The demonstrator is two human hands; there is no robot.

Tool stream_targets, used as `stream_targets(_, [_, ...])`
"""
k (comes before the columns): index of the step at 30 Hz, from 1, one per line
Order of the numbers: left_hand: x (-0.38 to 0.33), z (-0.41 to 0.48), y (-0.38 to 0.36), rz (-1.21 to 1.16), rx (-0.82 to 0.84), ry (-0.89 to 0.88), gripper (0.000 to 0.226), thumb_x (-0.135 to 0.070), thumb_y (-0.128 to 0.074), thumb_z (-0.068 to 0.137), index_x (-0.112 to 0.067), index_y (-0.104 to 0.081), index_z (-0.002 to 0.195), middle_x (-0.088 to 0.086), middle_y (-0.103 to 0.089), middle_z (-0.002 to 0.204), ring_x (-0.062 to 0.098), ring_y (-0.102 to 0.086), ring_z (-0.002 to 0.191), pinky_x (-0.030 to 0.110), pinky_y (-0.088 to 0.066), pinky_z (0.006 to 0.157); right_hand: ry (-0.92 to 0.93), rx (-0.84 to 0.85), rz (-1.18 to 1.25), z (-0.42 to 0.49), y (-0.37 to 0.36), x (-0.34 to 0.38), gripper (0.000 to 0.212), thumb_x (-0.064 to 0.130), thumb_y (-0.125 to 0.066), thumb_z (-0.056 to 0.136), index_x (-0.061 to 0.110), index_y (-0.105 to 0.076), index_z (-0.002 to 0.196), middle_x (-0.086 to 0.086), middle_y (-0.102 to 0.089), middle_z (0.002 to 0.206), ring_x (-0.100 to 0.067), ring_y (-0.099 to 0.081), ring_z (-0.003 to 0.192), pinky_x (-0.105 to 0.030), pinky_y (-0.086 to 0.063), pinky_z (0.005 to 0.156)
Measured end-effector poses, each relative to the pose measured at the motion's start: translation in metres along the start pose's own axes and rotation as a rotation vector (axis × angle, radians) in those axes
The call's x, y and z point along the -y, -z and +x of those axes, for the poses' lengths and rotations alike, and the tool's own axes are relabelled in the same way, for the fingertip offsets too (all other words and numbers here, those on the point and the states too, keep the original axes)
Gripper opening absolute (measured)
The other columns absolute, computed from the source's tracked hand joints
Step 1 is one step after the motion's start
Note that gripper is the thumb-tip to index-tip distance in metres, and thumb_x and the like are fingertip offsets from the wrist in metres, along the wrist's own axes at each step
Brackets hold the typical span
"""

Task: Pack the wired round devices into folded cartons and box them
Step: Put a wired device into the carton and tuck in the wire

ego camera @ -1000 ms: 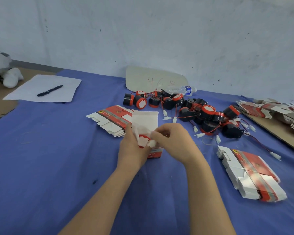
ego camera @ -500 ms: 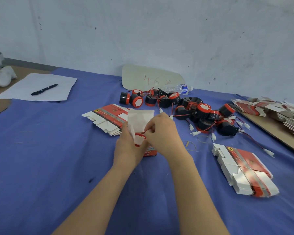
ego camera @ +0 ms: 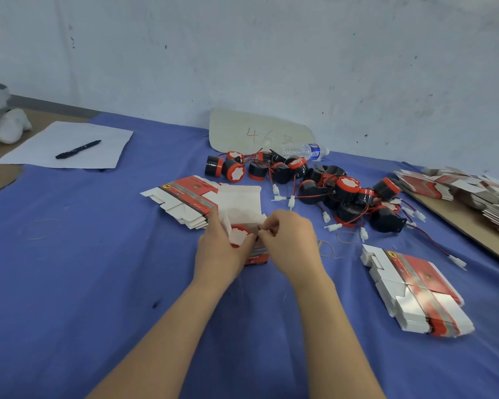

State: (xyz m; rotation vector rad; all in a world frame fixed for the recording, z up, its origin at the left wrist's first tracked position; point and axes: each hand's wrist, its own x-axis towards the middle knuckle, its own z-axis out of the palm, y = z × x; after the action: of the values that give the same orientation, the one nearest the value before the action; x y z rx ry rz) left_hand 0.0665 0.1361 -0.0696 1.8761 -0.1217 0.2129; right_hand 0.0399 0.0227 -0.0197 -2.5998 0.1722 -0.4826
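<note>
Nearest the camera, two bare forearms are reaching forward over the blue-clothed counter (ego camera: 69, 283). The hands are meeting at a small red-and-white cardboard carton (ego camera: 257, 257), which is standing upright between them with its mouth facing up. The left hand (ego camera: 221, 251) is gripping the carton's left side, its thumb lying against the round device with a red rim and white face (ego camera: 239, 236), which is sitting face-up in the opening. The right hand (ego camera: 293, 243) is pinching at the carton's right rim; whether its fingertips are holding a side flap or the device's wire is hidden. The carton's tall white lid flap (ego camera: 239, 198) is standing up on the far side, so closing looks like a matter of folding it back toward the person, with the left hand nearer the device. Thin yellowish rubber bands (ego camera: 326, 249) are lying just beside the right hand, and a stack of flat red-and-white cartons (ego camera: 415, 295) is lying well apart to the right. A second flat stack (ego camera: 182, 198) is lying just behind the left hand. Farther back, a tangled pile of black-and-red round devices with red wires (ego camera: 343, 194) is waiting. Behind it a clear plastic water bottle (ego camera: 306, 152) is lying in front of a pale card marked 46 (ego camera: 257, 133). At far left, a black pen (ego camera: 78, 149) is resting on a white paper sheet (ego camera: 98, 133).
</note>
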Motion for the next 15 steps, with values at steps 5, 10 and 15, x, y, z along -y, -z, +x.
stream_targets(5, [-0.0005,-0.0014,-0.0010,-0.010,-0.013,-0.006,0.064,-0.035,-0.072,0.078,-0.020,-0.037,0.129,-0.001,-0.060,0.120,0.024,-0.058,0.108,0.039,-0.051,0.083,0.033,0.002,0.005,-0.0027,-0.0022,-0.0038,0.024,0.013,-0.053,0.092,0.014,-0.059,0.116,-0.003,-0.061,0.112,-0.022,-0.051,0.105,-0.030,-0.044,0.080])
stream_targets(10, [0.0012,0.0004,-0.0022,0.010,-0.009,-0.009,0.071,-0.032,-0.072,0.080,-0.020,-0.032,0.138,-0.001,-0.058,0.127,0.024,-0.055,0.114,0.040,-0.050,0.088,-0.001,0.059,0.089,-0.0025,-0.0054,-0.0072,0.038,0.018,-0.057,0.093,0.015,-0.050,0.130,-0.006,-0.056,0.119,-0.024,-0.051,0.110,-0.033,-0.045,0.090])
stream_targets(15, [0.0022,0.0008,-0.0022,-0.003,-0.008,-0.008,0.069,-0.028,-0.071,0.080,-0.021,-0.032,0.136,-0.001,-0.059,0.125,0.024,-0.056,0.112,0.040,-0.050,0.087,-0.065,0.184,0.160,0.0028,-0.0030,-0.0076,0.044,0.015,-0.059,0.088,0.013,-0.050,0.131,-0.006,-0.059,0.109,-0.022,-0.052,0.106,-0.022,-0.037,0.071])
